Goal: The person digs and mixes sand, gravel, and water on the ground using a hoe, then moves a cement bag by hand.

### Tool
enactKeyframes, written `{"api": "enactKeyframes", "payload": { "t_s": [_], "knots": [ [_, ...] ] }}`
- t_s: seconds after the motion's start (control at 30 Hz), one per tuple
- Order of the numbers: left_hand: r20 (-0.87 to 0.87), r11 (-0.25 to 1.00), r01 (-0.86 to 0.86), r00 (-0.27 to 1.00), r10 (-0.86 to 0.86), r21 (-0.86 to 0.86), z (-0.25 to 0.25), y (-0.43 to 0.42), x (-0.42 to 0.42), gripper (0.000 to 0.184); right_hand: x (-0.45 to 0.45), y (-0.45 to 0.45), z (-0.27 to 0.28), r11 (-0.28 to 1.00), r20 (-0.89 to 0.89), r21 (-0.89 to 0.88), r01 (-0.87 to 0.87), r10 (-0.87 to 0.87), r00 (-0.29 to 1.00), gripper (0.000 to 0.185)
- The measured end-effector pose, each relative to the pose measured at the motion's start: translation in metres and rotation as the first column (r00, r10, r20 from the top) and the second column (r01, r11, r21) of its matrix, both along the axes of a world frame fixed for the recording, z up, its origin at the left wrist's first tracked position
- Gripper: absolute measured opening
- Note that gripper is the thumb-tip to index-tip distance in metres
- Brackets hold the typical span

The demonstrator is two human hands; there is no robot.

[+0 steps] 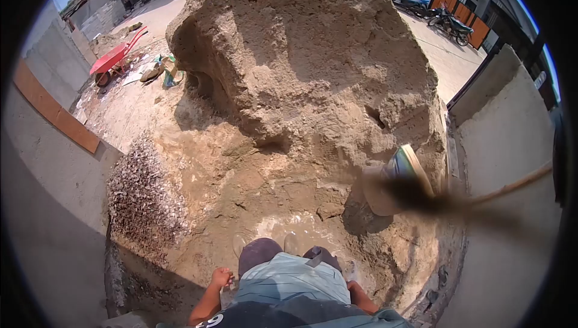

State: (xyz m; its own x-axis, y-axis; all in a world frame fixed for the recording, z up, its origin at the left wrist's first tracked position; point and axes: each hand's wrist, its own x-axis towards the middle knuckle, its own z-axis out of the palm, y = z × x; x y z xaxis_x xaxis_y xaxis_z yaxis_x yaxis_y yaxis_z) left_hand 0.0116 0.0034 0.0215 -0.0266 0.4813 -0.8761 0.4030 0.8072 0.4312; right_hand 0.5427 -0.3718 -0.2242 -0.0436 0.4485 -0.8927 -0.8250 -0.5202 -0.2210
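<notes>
Your left hand and right hand are low beside your shirt, below a big sand mound.
The left looks curled, the right is partly hidden; I cannot tell whether either grips anything. The mound rises straight ahead of you, with what seems a bucket tilted before its right side, partly behind a dark blur.
</notes>
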Motion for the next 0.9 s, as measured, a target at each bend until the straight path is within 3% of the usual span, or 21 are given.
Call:
{"api": "enactKeyframes", "payload": {
  "t_s": [0.03,0.2,0.43,0.67,0.8,0.9],
  "knots": [
    [-0.032,0.999,0.046,0.998,-0.046,-0.004,0.0,-0.003,-0.002,0.036,0.002,-0.005,0.018,0.998,0.065,0.008,-0.07,0.069,0.996,0.014],
    [-0.125,0.994,0.107,0.987,-0.104,0.018,0.026,0.017,0.011,0.033,-0.035,0.012,0.074,0.988,0.11,-0.081,0.13,-0.121,0.987,0.02],
    [-0.109,0.987,0.118,0.988,-0.107,0.106,0.03,0.033,0.013,0.038,-0.045,-0.005,0.082,0.995,0.173,-0.069,0.067,-0.054,0.983,0.018],
    [-0.1,0.982,0.08,0.993,-0.064,0.17,0.037,0.022,0.004,0.038,-0.04,0.0,0.066,0.987,0.39,0.057,-0.15,0.116,0.913,0.019],
    [-0.115,0.99,0.018,0.993,-0.001,0.14,0.035,-0.002,-0.027,0.035,-0.017,0.036,0.102,0.955,0.339,-0.133,-0.265,0.295,0.894,0.021],
    [-0.153,0.992,-0.059,0.985,0.076,0.113,0.042,-0.021,-0.048,0.033,-0.007,0.075,0.126,0.854,0.34,-0.317,-0.413,0.509,0.791,0.023]
  ]
}}
